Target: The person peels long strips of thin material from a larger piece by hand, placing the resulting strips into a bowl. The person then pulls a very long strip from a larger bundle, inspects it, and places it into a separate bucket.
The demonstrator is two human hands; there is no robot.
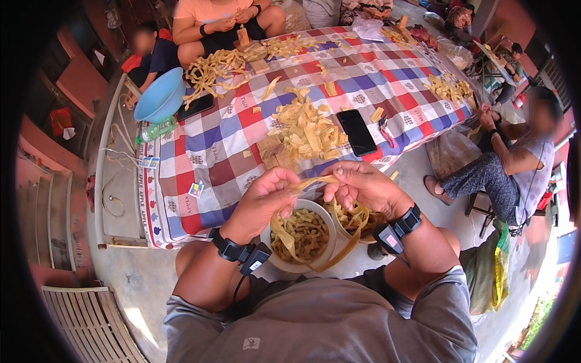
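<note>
A long, pale yellow flat strip (313, 181) is stretched between my left hand (277, 193) and my right hand (358, 186). Both hands pinch it with thumb and fingers, and its loose length hangs in a loop below them. Under my left hand stands a white bucket (332, 247) holding many short, folded yellow pieces (304, 233). Beside it, partly hidden by my right hand, a second container holds long strips (356, 220). On the checked cloth in front of me lies a heap of flat yellow pieces (308, 129), by some small wooden blocks (272, 152).
The cloth-covered table (218, 181) bears a black phone (357, 132), red-handled cutters (387, 132), a green plastic bottle (156, 130) and a blue basin (161, 97). One person sits across the table (218, 20); another sits at the right (508, 159). A sack (485, 272) stands at the right.
</note>
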